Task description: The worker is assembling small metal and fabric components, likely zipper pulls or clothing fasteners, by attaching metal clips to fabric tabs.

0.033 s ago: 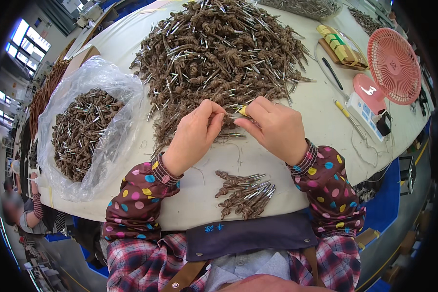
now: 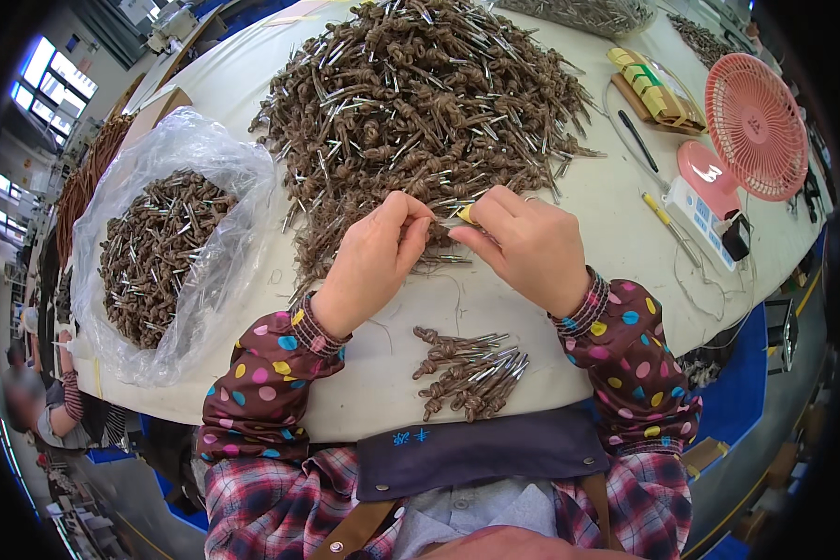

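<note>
My left hand and my right hand meet above the near edge of a big heap of knotted brown cords with silver metal tips. Thumb and forefinger of the left are pinched together; what lies between them is too small to make out. From the closed fingers of my right hand a small yellow-ended tool pokes out, its kind mostly hidden by the hand. Between the hands shows a thin pale sliver. A small group of finished-looking knotted cords lies on the table close to my body.
At left, a clear plastic bag holds more knotted cords. To the right stand a pink fan, a white power strip, a black pen, a yellow-handled tool and a yellow-green packet. Another person sits far left.
</note>
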`<state>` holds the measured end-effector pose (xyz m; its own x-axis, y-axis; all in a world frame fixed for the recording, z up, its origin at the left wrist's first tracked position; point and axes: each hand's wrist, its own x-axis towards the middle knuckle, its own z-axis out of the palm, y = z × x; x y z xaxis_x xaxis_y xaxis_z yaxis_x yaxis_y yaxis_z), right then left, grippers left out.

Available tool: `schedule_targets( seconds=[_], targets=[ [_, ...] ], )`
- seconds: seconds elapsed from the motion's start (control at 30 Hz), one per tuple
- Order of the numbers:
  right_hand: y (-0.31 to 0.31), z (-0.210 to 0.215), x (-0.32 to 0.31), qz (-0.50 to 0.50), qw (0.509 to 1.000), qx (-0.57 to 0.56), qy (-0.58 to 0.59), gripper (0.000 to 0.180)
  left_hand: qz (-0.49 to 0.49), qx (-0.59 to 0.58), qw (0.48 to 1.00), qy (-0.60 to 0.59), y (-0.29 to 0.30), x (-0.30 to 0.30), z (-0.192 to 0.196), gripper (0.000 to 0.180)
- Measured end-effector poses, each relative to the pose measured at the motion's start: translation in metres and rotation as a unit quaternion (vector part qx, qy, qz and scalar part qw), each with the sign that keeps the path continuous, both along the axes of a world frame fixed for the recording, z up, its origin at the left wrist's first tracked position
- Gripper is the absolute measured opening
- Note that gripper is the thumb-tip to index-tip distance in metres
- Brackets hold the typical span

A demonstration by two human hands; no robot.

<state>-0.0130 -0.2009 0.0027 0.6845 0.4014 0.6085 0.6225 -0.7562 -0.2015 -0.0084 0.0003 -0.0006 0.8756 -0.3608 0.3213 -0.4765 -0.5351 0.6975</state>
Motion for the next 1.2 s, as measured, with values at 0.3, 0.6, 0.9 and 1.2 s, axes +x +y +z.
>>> schedule_targets(
  seconds=[0.3, 0.6, 0.9, 1.2],
  targets=[
    [0.0012, -0.0003, 0.0023, 0.009, 0.998, -0.04, -0.047, 0.022, -0.01, -0.025, 1.0, -0.016, -0.0014, 0.0025, -0.0034, 0.01],
    [0.0, 0.0013, 0.0009, -0.001, 0.996, -0.06, -0.073, 0.022, -0.013, 0.008, 0.999, -0.034, -0.0007, 0.0039, -0.0017, 0.008],
    [0.001, 0.0008, 0.0015, 0.003, 0.995, -0.067, -0.076, 0.023, -0.02, -0.032, 0.999, -0.011, -0.0022, 0.0022, -0.0019, 0.008],
    [0.0001, -0.0032, 0.0042, 0.075, 0.927, 0.283, 0.234, 0.033, -0.028, -0.212, 0.955, 0.204, 0.0047, 0.0075, 0.0022, 0.013]
  ],
)
